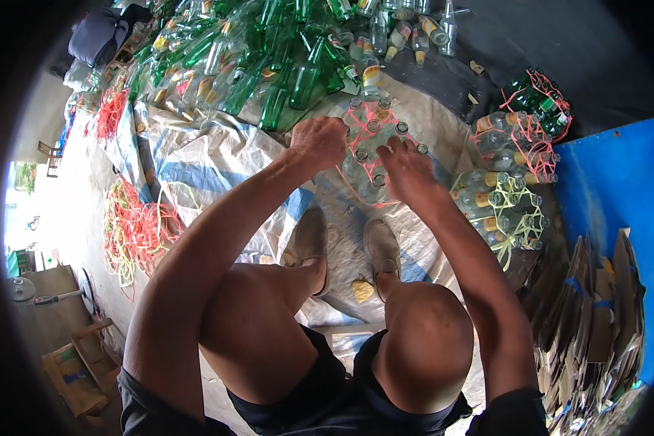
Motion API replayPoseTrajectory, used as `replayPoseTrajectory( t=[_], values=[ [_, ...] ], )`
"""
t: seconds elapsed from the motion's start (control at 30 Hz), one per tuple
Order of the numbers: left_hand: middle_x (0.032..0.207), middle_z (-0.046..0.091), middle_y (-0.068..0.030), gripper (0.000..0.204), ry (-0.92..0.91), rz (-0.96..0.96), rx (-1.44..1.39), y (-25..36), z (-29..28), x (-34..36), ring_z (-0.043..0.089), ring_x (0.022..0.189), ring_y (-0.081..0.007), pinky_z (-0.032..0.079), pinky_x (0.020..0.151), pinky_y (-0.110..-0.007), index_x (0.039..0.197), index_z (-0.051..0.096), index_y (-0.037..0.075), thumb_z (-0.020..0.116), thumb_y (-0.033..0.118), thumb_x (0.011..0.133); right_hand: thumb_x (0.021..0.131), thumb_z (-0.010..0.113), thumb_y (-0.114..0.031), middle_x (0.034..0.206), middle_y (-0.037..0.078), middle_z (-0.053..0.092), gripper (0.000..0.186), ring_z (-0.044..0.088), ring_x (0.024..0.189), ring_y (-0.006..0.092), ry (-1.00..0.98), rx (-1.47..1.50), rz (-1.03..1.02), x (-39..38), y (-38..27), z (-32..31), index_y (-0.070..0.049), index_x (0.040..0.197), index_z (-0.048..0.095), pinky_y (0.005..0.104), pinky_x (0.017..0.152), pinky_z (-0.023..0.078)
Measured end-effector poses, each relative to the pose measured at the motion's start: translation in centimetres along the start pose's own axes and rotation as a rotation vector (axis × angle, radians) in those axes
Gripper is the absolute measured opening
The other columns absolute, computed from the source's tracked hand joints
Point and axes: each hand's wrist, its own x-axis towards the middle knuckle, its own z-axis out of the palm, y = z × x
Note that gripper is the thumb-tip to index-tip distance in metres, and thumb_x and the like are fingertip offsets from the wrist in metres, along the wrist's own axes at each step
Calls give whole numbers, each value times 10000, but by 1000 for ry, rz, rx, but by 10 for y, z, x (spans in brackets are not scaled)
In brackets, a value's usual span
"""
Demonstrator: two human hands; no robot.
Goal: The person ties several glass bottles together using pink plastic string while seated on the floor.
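Observation:
Between my feet and the bottle heap stands a bundle of clear glass bottles (359, 174), upright and close together. Pink plastic string (377, 116) runs around the bundle and between the bottle necks. My left hand (318, 143) is closed in a fist at the bundle's left side, at the string; its fingertips are hidden. On the right side, my right hand (408, 171) has bent fingers pressed together among the necks, at the string there. The exact grip of both hands is partly covered by the hands themselves.
A large heap of green bottles (272, 94) lies ahead. Netted bottle bundles (498, 207) sit at the right, near a blue panel (610, 189) and stacked flattened cardboard (596, 312). Loose pink and yellow string (142, 229) lies left on the woven sheet (203, 171).

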Motion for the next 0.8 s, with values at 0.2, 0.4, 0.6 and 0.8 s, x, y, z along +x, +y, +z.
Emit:
replayPoseTrajectory(
  t=[0.2, 0.4, 0.6, 0.8],
  values=[
    [924, 769, -173, 174, -9, -63, -76, 0, 4, 2, 750, 904, -398, 607, 811, -486, 898, 820, 142, 659, 185, 846, 743, 729, -18, 1119, 88, 671, 267, 705, 1037, 320, -62, -111, -120, 24, 17, 9, -116, 991, 743, 434, 759, 608],
    [924, 769, -167, 179, -12, -107, -90, 0, 3, 4, 746, 913, -402, 607, 820, -485, 891, 826, 151, 659, 193, 843, 751, 745, -32, 1140, 77, 673, 261, 724, 1026, 283, -146, -183, -104, 25, 13, 19, -130, 993, 740, 431, 756, 605],
    [925, 765, -174, 192, 18, -133, -159, -1, 1, 2, 742, 918, -410, 605, 825, -482, 889, 825, 144, 648, 196, 838, 792, 719, -22, 1158, 89, 669, 259, 742, 1004, 300, -200, -189, -49, 27, 10, 22, -124, 1028, 737, 439, 786, 610],
    [929, 765, -178, 202, 15, -132, -205, 3, -1, 1, 741, 922, -406, 602, 828, -478, 892, 826, 133, 642, 197, 839, 800, 710, -13, 1130, 103, 676, 257, 747, 1013, 310, -210, -103, -67, 26, 28, 37, -121, 1031, 746, 436, 824, 611]
  ],
)
